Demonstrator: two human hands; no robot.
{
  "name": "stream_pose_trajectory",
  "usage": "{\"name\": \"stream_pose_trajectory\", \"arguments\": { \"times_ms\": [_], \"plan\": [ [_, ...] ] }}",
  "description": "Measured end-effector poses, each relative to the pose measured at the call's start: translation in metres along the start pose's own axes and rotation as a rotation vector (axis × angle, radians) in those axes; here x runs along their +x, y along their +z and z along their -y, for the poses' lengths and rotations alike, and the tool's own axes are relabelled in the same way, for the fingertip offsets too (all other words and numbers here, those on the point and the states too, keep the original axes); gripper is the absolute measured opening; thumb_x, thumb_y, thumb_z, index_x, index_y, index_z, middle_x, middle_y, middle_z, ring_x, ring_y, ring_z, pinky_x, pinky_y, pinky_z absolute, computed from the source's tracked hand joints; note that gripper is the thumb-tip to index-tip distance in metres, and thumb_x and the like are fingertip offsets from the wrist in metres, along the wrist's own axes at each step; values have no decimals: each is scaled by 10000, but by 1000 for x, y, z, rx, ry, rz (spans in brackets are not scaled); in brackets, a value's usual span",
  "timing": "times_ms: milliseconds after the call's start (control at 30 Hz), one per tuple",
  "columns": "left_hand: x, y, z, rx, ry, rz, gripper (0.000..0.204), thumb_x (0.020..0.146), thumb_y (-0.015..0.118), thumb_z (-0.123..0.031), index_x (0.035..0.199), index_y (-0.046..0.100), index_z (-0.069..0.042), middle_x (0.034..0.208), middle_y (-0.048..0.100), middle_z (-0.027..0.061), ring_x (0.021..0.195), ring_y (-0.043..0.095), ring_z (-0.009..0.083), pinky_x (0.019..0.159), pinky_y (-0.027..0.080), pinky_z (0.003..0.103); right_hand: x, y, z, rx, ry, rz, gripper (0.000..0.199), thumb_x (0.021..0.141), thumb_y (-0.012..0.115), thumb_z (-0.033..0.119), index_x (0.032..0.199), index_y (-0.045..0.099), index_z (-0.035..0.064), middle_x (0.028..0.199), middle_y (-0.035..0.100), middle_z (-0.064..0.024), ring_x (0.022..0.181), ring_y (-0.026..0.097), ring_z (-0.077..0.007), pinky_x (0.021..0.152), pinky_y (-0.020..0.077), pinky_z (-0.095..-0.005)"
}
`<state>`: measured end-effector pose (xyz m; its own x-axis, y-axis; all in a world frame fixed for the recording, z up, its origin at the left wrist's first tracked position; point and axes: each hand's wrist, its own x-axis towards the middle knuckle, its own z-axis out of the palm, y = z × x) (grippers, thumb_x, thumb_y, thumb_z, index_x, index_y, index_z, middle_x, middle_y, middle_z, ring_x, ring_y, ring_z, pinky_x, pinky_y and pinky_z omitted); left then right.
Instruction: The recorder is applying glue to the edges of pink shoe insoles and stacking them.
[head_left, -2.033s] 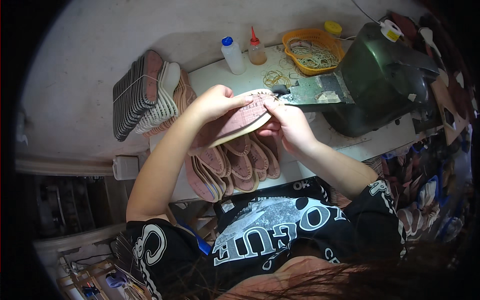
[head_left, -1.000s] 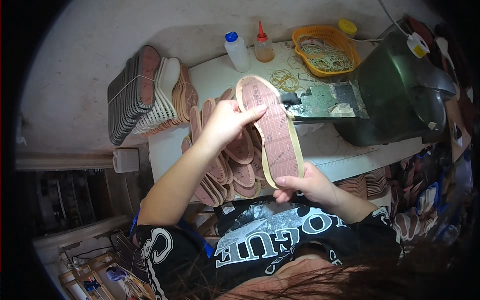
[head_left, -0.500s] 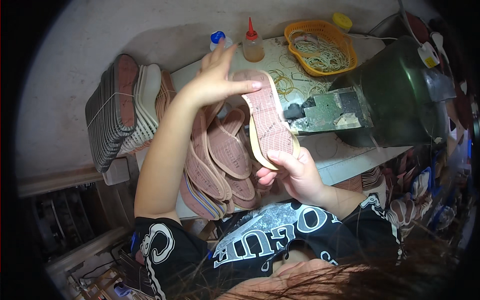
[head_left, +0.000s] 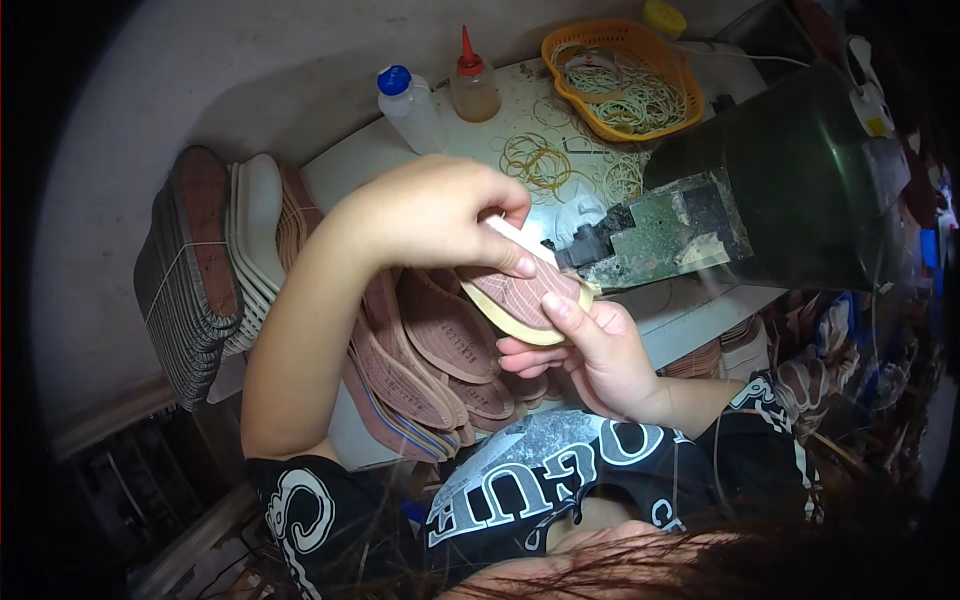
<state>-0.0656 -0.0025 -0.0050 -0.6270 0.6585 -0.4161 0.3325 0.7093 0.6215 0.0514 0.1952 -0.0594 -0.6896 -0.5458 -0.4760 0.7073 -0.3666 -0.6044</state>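
Note:
A pinkish-brown insole (head_left: pixel 524 300) with a pale grid pattern and a cream edge is held between both hands, over the near middle of the table. My left hand (head_left: pixel 430 215) is closed over its far part, thumb on top, fingers curled over the edge; that part is mostly hidden beneath the hand. My right hand (head_left: pixel 612 362) pinches the near rounded end, thumb on top and fingers underneath. Just right of the insole is the dark tip of a green machine arm (head_left: pixel 655 240); I cannot tell if they touch. A pile of similar insoles (head_left: pixel 447 335) lies beneath my left forearm.
Bundled insole stacks (head_left: pixel 190 270) stand at the left by the wall. Behind are a blue-capped bottle (head_left: pixel 408 108), a red-tipped glue bottle (head_left: pixel 474 92), loose rubber bands (head_left: pixel 537 165) and an orange basket (head_left: pixel 590 122) of bands. A large dark green machine body (head_left: pixel 790 185) occupies the right.
My left hand, spread and raised with its thumb on the insole, has come down and curled round its far part. The insole now appears bent or tilted, while the right hand keeps its near end.

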Motion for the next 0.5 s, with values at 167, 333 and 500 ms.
{"name": "stream_pose_trajectory", "arguments": {
  "times_ms": [167, 333, 500],
  "plan": [
    [-25, 27, -5, -29, -23, -162, 373, 811, 687, -414, 797, 621, -47, 628, 590, 84, 581, 573, 190, 550, 430, 329, -1, 0, 4, -3, 12, 33, 438, 1006, 434, 322, 1210, 513, -57, 1012, 659, -206, 863, 690, -236, 782, 568, -318],
    [-40, 55, -22, -145, -290, -289, 413, 837, 642, -435, 837, 637, -23, 679, 611, 134, 621, 587, 232, 594, 451, 358, -3, 0, 9, -1, 34, 38, 402, 995, 464, 321, 1185, 538, -25, 1038, 657, -154, 876, 689, -223, 744, 564, -279],
    [-42, 76, -28, -548, -420, -225, 446, 893, 609, -407, 879, 667, 36, 698, 658, 121, 601, 603, 185, 594, 472, 329, 0, -12, 6, -78, 21, -8, 355, 969, 514, 323, 1080, 596, -4, 950, 680, -125, 771, 694, -189, 660, 583, -267]
  ]
}}
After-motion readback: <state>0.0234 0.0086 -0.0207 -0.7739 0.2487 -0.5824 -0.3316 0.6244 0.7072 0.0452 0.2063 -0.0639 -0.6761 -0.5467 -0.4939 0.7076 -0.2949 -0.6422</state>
